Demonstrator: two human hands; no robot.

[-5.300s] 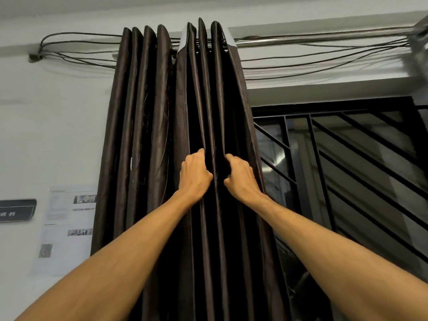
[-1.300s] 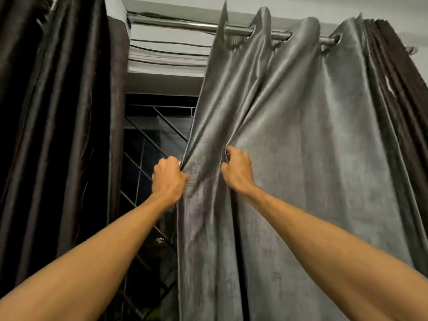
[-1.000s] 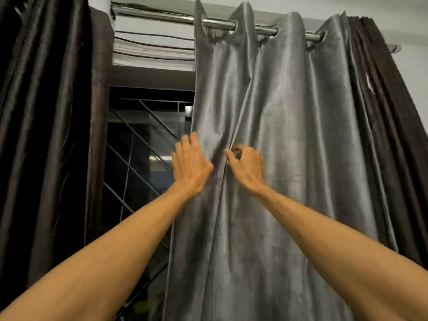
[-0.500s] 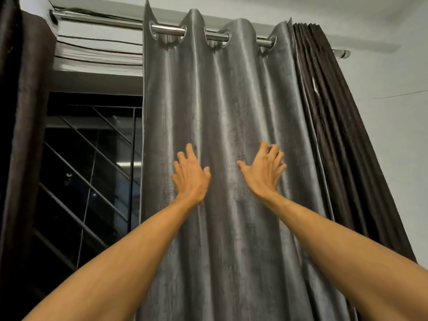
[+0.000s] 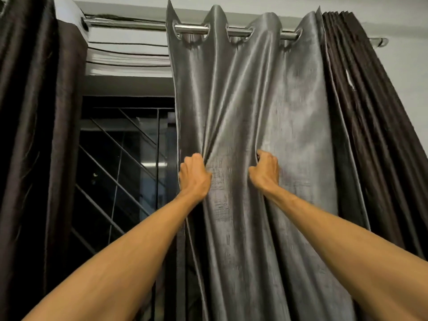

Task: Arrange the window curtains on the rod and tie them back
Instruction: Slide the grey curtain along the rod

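Note:
A shiny grey curtain [image 5: 254,100] hangs by metal eyelets from a chrome rod [image 5: 129,24] in the middle of the view. My left hand [image 5: 194,176] grips a fold of it near its left edge. My right hand [image 5: 265,172] grips another fold a little to the right, at the same height. The cloth bunches between the two hands. A dark brown curtain [image 5: 370,135] hangs gathered right of the grey one, and another dark brown curtain [image 5: 34,135] hangs at the far left.
Between the left brown curtain and the grey one, the window [image 5: 125,170] shows a black metal grille with dark glass behind. Loose black cables [image 5: 125,54] run along the white wall under the rod. The rod's end [image 5: 379,41] sticks out at the right.
Half a second ago both hands lay flat and open on the grey curtain. Now both have curled round folds of it, and the cloth is drawn together between them.

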